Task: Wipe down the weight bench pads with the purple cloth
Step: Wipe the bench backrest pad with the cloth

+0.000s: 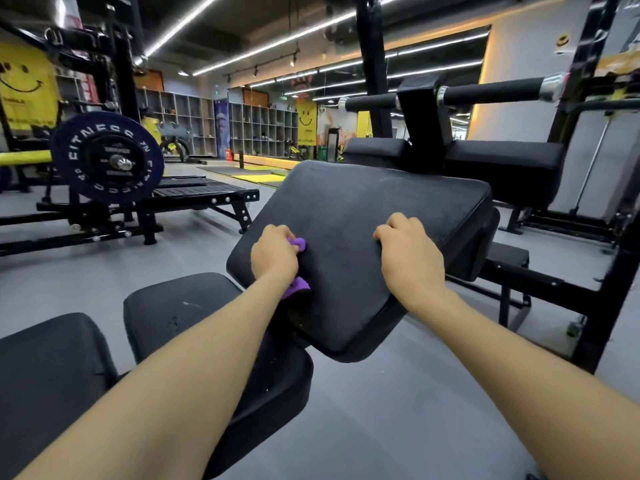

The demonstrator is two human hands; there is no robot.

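A large black tilted bench pad (374,206) fills the middle of the view. My left hand (275,256) grips a bunched purple cloth (298,244) and holds it against the pad's left part; more of the cloth shows under my wrist. My right hand (408,252) rests on the pad to the right with its fingers curled, holding nothing that I can see. Two lower black pads lie nearer me, the seat pad (180,306) and another pad (45,368) at the bottom left.
A barbell with a dark weight plate (107,157) stands on a rack at the left. Black foam rollers (491,90) and further black pads (505,164) sit behind the bench. A black rack upright (609,299) stands at the right. Grey floor surrounds the bench.
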